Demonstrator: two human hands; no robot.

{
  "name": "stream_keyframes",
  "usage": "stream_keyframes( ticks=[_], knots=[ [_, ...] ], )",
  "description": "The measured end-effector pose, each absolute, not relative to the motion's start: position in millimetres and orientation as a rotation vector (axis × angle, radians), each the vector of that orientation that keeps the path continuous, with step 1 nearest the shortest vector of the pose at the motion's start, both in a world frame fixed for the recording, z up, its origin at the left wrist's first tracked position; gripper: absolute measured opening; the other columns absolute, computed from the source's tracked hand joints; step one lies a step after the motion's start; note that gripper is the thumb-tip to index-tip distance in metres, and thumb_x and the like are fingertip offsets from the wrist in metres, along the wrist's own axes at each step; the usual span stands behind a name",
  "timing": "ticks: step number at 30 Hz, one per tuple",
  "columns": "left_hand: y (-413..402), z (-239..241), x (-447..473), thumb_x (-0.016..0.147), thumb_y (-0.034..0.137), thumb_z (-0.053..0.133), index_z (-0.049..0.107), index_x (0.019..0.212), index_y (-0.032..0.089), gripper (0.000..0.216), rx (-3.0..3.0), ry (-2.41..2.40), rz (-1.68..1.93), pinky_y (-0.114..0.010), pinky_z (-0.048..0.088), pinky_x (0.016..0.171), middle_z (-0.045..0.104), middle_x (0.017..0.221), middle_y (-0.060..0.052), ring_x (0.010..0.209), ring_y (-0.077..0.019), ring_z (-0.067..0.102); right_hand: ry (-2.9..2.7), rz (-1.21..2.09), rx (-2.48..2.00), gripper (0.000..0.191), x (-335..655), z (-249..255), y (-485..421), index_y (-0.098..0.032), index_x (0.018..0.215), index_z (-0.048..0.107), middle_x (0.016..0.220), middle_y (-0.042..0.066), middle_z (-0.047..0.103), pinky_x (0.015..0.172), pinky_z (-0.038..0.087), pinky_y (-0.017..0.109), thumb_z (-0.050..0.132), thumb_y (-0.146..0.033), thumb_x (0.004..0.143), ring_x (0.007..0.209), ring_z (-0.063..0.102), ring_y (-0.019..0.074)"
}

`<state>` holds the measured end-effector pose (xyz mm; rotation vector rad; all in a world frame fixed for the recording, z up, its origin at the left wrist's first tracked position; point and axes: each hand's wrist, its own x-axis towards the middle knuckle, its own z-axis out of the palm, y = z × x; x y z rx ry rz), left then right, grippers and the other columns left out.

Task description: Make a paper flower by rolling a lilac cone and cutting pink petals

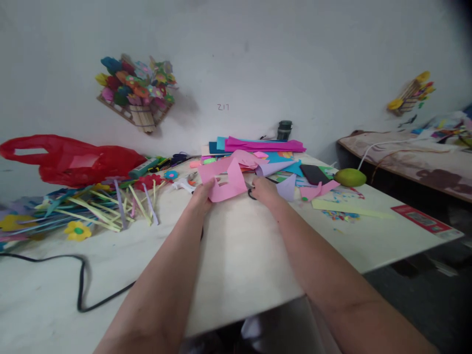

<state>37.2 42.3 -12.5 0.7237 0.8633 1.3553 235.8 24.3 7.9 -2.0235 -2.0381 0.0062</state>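
Observation:
My left hand is closed on the edge of a pink paper sheet. The sheet has a piece cut out of its middle and stands a little above the table. Just right of it, my right hand is closed around a pair of scissors; one black handle loop shows beneath the fingers, and the blades are hidden. Purple paper pieces lie beside my right hand. Left of my left hand rests a white tool, perhaps a glue gun.
Paper strips and a yellow paper flower lie left, before a red plastic bag. A black cable crosses the table. Rolled coloured sheets lie behind; a phone and a green fruit are right.

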Motion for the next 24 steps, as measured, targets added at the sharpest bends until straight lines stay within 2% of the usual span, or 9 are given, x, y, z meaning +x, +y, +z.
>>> stream_keyframes(
  ticks=[7, 14, 24],
  knots=[
    [42, -12, 39, 0.089, 0.019, 0.053, 0.063, 0.110, 0.006, 0.026, 0.665, 0.847, 1.374, -0.037, 0.061, 0.075, 0.073, 0.078, -0.015, 0.077, -0.0246, 0.073, -2.113, -0.053, -2.008, 0.033, 234, 8, 21, -0.012, 0.111, 0.068, 0.110, 0.021, 0.068, 0.084, 0.050, 0.036, 0.055, -0.015, 0.080, 0.104, 0.064, 0.0325],
    [39, -5, 41, 0.091, 0.020, 0.051, 0.064, 0.110, 0.007, 0.026, 0.582, 0.900, 1.404, -0.034, 0.060, 0.077, 0.073, 0.082, -0.014, 0.080, -0.0244, 0.073, -2.114, -0.085, -2.019, 0.036, 230, 16, 14, -0.012, 0.118, 0.064, 0.109, 0.021, 0.067, 0.087, 0.049, 0.038, 0.055, -0.014, 0.083, 0.106, 0.063, 0.0323],
    [39, -2, 44, 0.090, 0.015, 0.050, 0.065, 0.105, 0.012, 0.021, 0.530, 1.000, 1.457, -0.028, 0.059, 0.068, 0.071, 0.075, -0.007, 0.068, -0.0178, 0.069, -2.097, -0.078, -2.095, 0.036, 231, 20, 12, -0.012, 0.117, 0.065, 0.106, 0.020, 0.069, 0.085, 0.049, 0.038, 0.054, -0.015, 0.083, 0.106, 0.065, 0.0308]
  ],
)
